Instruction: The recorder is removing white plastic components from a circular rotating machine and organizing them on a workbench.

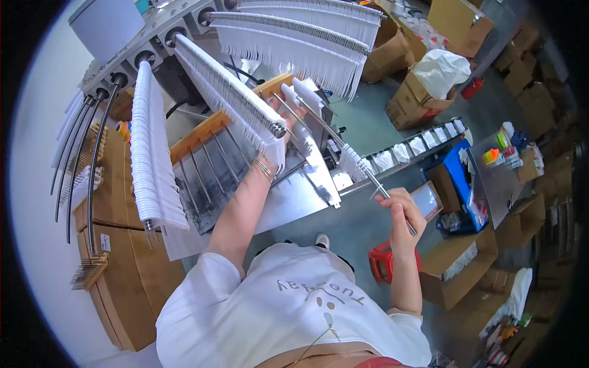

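In my right hand (404, 216) a long metal rod (381, 190) is gripped near its lower end. Bunched small white pieces (354, 161) are threaded along it, and it slants up and left. My left hand (288, 116) reaches among thin metal rods at a wooden bar (205, 132); its fingers look curled, but what they hold is unclear. A hanging rod packed with white pieces (227, 86) passes over the left wrist and partly hides it. White pieces (308, 92) also sit by the far end of the right hand's rod.
Loaded rods, including a white-covered one (156, 153), fan out from a metal rail (161, 30). A narrow conveyor (408, 152) carries white pieces on the right. Nearby are cardboard boxes (420, 98), a blue crate (463, 184) and a red stool (381, 262). Bare curved rods (95, 184) hang left.
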`<state>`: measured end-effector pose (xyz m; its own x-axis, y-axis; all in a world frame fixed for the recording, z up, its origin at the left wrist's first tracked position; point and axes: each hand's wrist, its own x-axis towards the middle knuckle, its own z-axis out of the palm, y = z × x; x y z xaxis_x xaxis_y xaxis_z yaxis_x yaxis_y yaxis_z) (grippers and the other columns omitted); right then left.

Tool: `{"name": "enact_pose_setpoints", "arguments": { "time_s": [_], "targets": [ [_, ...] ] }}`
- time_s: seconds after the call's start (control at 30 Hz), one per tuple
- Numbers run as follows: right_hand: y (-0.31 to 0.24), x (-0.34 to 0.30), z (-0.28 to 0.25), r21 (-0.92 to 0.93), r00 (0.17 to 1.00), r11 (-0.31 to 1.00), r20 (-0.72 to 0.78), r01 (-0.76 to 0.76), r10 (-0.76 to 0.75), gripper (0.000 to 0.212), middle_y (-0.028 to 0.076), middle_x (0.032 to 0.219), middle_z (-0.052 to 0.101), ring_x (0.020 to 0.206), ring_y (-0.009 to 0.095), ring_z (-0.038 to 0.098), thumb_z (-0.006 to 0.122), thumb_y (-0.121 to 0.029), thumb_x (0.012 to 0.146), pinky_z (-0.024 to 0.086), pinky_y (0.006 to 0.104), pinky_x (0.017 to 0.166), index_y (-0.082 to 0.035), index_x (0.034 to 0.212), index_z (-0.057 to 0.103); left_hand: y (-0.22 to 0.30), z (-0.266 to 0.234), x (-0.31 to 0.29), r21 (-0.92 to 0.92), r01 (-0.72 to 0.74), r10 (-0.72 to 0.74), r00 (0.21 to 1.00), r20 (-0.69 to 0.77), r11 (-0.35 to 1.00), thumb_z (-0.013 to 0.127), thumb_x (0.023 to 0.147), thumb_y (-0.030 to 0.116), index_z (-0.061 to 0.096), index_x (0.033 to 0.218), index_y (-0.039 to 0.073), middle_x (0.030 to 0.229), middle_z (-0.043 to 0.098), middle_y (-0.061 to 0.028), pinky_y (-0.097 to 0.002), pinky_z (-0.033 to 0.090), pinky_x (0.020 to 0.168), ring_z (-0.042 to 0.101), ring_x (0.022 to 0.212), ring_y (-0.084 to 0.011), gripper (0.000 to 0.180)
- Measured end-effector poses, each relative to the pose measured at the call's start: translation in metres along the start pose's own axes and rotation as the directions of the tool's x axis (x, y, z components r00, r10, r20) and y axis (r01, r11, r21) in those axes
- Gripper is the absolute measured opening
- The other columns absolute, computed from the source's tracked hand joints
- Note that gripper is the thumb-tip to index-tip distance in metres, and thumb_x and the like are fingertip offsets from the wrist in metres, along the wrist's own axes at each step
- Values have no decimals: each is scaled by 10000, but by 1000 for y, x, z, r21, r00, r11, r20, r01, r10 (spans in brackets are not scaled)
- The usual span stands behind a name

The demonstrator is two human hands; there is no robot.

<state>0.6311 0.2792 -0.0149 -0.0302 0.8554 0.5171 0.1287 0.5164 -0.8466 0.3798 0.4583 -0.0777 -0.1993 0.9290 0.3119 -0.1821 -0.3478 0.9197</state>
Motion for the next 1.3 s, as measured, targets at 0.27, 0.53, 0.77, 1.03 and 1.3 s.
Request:
{"name": "enact_pose_setpoints", "arguments": {
  "time_s": [0.27, 0.53, 0.77, 1.03, 1.3],
  "targets": [
    [18, 2, 6, 94, 999, 995, -48, 22, -18, 215, 158, 861, 631, 819, 222, 561, 508, -129, 909, 429, 325, 747, 47, 825, 600, 13, 3, -7, 29, 53, -51, 998, -48, 998, 682, 752, 80, 467, 1221, -2, 1115, 565, -53, -286, 422, 903, 555, 1007, -159, 522],
    [10, -2, 15, 100, 995, 995, -99, 22, -12, 224, 152, 839, 631, 800, 218, 555, 508, -136, 911, 430, 325, 734, 47, 814, 594, 2, 0, -2, 116, 54, -46, 996, -74, 992, 692, 704, 43, 387, 1301, -12, 1108, 562, -66, -296, 434, 895, 560, 996, -171, 673],
    [10, -1, 21, 12, 992, 996, -89, 93, -91, 229, 143, 853, 638, 801, 209, 553, 513, -149, 913, 423, 319, 743, 39, 812, 596, 7, 2, 0, -49, 87, -86, 996, 15, 995, 771, 667, 62, 485, 1194, 59, 1145, 541, -54, -332, 375, 960, 494, 1099, -192, 600],
    [13, 14, 32, -8, 997, 998, -39, 67, -67, 174, 124, 861, 634, 798, 191, 545, 488, -60, 903, 414, 295, 760, 48, 833, 605, 4, -1, -6, 98, 34, -33, 999, -18, 995, 701, 669, 23, 462, 1210, 10, 1102, 561, -61, -308, 424, 919, 540, 1030, -171, 592],
    [19, 25, 24, -47, 995, 995, 26, 93, -91, 165, 129, 870, 635, 811, 193, 559, 471, -20, 895, 423, 283, 744, 47, 849, 615, 39, 23, -82, 271, -113, 32, 957, 288, 956, 763, 659, 115, 520, 1185, 21, 1145, 528, -113, -308, 398, 941, 523, 1060, -181, 587]
  ]
}}
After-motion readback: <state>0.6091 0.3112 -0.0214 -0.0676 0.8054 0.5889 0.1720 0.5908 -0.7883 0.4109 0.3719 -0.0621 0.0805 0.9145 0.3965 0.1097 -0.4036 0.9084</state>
